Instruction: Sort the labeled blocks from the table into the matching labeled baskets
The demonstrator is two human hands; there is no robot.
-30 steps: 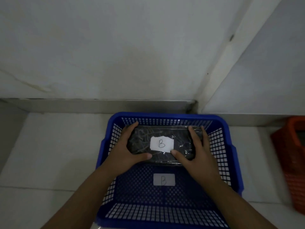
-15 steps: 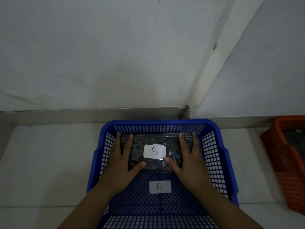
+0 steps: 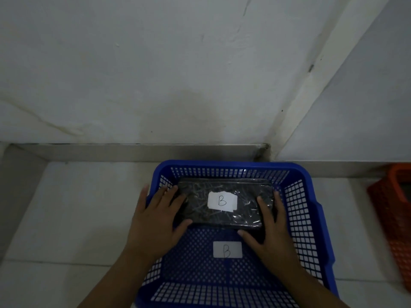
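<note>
White plaster walls [image 3: 155,74] meet in a corner behind your pale desk [image 3: 73,218]. On it sits a blue perforated plastic basket [image 3: 311,218] with a white "B" label [image 3: 227,249] on its floor; an orange basket [image 3: 391,218] stands apart at the right edge. Inside the blue one, at its far end, lies the dark plastic-wrapped rectangular block [image 3: 222,218], tagged "B". Your left hand [image 3: 155,221] and right hand [image 3: 274,236] grip its two ends, fingers spread along them.
</note>
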